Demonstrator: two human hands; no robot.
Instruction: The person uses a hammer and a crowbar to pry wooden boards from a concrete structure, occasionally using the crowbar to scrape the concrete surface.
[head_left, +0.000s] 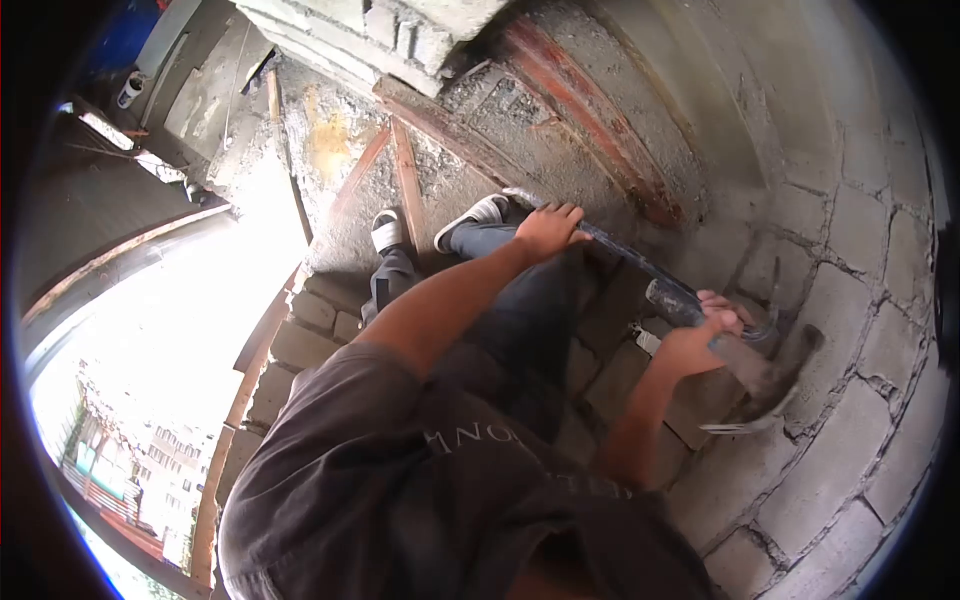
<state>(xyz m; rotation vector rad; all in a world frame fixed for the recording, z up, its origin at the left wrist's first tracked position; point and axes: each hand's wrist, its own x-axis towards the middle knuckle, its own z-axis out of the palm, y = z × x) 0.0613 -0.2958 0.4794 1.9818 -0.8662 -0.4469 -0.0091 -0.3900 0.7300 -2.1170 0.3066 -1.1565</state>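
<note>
Dark-grey sheet-like panel point(95, 215) at far left, small white cylindrical can point(130, 90) above. Blown-out white daylight point(170, 300) next, pale multi-storey building point(172, 462) outside, lower down. Then narrow brown wooden strip point(258, 335) along the edge of a low grey block wall point(305, 345). Mortar-spattered grey floor point(330, 110) further up, reddish-brown wooden boards point(407, 168) lying across. Two white-and-grey striped shoes point(387, 232) on that floor. Charcoal T-shirt with white lettering point(400, 450) filling lower centre.

Left hand point(548, 232) mid-frame: fingers wrapped round a long, slim, dark shaft point(645, 264), near its upper-left end. Can't tell if rod or hose. Runs down-right to near the right hand. Rust-red beam point(592, 112) on the floor beyond.

Right hand point(705, 335) right of centre: closed tight on a grey, mortar-crusted, scoop-ended tool point(748, 364), in front of a tall grey block wall with rough joints point(850, 310). Stubby grey cylinder point(672, 302) just beside the fingers, thin curved metal hook point(765, 330) past them. Flared end blurred; can't tell contact with the wall. Can't tell if shaft and tool join.
</note>
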